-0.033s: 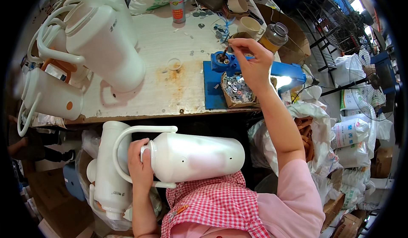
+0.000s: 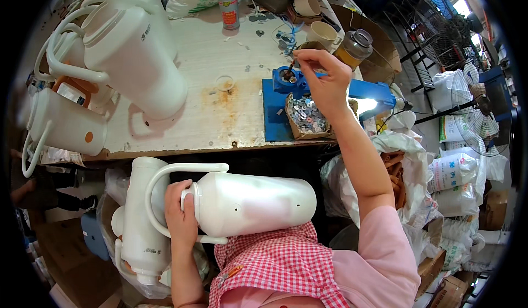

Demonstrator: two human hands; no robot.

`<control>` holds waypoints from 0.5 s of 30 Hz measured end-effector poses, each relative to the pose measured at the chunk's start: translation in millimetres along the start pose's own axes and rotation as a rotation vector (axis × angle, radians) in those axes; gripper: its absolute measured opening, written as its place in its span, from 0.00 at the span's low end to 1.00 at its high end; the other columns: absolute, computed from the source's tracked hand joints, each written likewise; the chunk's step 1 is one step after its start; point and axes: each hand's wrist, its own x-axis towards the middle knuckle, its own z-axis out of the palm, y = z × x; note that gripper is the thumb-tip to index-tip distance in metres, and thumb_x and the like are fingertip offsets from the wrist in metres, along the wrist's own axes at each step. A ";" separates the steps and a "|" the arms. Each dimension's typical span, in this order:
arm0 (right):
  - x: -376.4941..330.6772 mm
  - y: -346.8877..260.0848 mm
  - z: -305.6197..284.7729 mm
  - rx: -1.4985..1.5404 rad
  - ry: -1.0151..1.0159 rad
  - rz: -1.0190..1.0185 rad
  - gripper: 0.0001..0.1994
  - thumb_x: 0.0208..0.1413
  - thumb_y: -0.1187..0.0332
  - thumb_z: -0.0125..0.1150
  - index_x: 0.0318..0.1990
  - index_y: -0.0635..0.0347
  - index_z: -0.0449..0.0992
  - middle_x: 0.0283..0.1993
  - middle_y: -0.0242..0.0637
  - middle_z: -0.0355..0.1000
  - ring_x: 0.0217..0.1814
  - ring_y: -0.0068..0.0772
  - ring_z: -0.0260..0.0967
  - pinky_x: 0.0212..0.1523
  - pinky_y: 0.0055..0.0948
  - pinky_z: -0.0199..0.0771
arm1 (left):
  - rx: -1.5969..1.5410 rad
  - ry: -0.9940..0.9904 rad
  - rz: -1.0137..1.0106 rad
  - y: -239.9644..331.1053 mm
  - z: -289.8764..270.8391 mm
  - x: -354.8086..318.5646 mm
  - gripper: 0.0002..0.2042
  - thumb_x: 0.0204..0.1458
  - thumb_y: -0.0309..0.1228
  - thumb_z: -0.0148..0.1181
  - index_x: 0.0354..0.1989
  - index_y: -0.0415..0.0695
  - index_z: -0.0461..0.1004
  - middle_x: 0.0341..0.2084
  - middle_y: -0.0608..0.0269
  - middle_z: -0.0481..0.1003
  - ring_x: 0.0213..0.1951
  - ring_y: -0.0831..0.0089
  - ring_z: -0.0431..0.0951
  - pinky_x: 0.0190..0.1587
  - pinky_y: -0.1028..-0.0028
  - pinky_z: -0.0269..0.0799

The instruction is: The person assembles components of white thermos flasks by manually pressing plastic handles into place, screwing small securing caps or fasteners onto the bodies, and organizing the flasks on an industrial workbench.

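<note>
Across my lap lies a white thermos jug (image 2: pixel 258 203) on its side, with two small dark holes in its body. My left hand (image 2: pixel 181 211) is closed round its neck end, inside the big curved handle. My right hand (image 2: pixel 327 82) reaches over the table with thumb and fingers pinched on the top of a thin dark stick (image 2: pixel 291 66). The stick's lower end meets a blue metal fixture (image 2: pixel 357 90); its exact kind is unclear. Below that hand, an open carton (image 2: pixel 309 116) holds many small grey washers.
More white jugs (image 2: pixel 137 60) crowd the table's left side; another jug (image 2: pixel 146 220) rests beside my left arm. At the back are a spray can (image 2: pixel 229 11), a beige cup (image 2: pixel 323 34) and a lidded jar (image 2: pixel 355 46). A sack of brown parts (image 2: pixel 393 176) stands right.
</note>
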 end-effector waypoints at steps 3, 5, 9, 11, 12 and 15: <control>0.4 2.9 0.9 -0.111 -0.047 -0.137 0.07 0.49 0.83 0.65 0.35 0.63 0.79 0.38 0.38 0.81 0.35 0.33 0.80 0.36 0.26 0.79 | -0.003 -0.009 -0.002 1.3 -2.2 -0.9 0.13 0.63 0.32 0.50 0.50 0.39 0.74 0.45 0.50 0.73 0.49 0.52 0.73 0.55 0.62 0.67; 2.1 2.3 0.0 -0.184 -0.080 -0.223 0.07 0.47 0.83 0.65 0.33 0.62 0.78 0.38 0.37 0.82 0.35 0.35 0.80 0.35 0.28 0.79 | 0.007 -0.010 0.005 0.1 -3.2 -0.4 0.13 0.63 0.32 0.50 0.50 0.39 0.74 0.45 0.49 0.73 0.49 0.52 0.73 0.55 0.62 0.67; 4.5 -2.6 -3.6 -0.446 -0.139 -0.452 0.07 0.44 0.82 0.66 0.30 0.60 0.75 0.40 0.36 0.82 0.36 0.37 0.80 0.35 0.30 0.79 | 0.030 -0.018 0.026 -0.3 -4.8 1.8 0.12 0.63 0.31 0.50 0.49 0.39 0.74 0.45 0.49 0.73 0.49 0.53 0.73 0.56 0.64 0.67; 6.0 -1.5 -4.3 -0.492 -0.138 -0.495 0.08 0.43 0.80 0.66 0.29 0.58 0.74 0.40 0.33 0.82 0.35 0.36 0.79 0.32 0.32 0.78 | -0.033 -0.020 -0.011 2.2 -4.3 3.4 0.12 0.62 0.29 0.50 0.49 0.38 0.74 0.45 0.50 0.72 0.49 0.55 0.73 0.56 0.65 0.66; 6.4 -1.5 -5.7 -0.482 -0.150 -0.482 0.08 0.44 0.80 0.66 0.30 0.58 0.74 0.40 0.33 0.82 0.35 0.37 0.79 0.33 0.31 0.79 | -0.096 -0.021 -0.047 3.7 -4.6 3.4 0.11 0.62 0.28 0.50 0.49 0.38 0.74 0.45 0.51 0.72 0.49 0.57 0.73 0.57 0.66 0.66; 1.2 -9.0 -9.3 -0.394 -0.073 -0.416 0.06 0.47 0.79 0.65 0.31 0.59 0.75 0.39 0.35 0.82 0.34 0.37 0.79 0.34 0.30 0.79 | -0.186 -0.011 -0.059 6.0 -10.6 3.7 0.11 0.61 0.25 0.50 0.48 0.37 0.74 0.45 0.54 0.72 0.49 0.61 0.72 0.57 0.68 0.65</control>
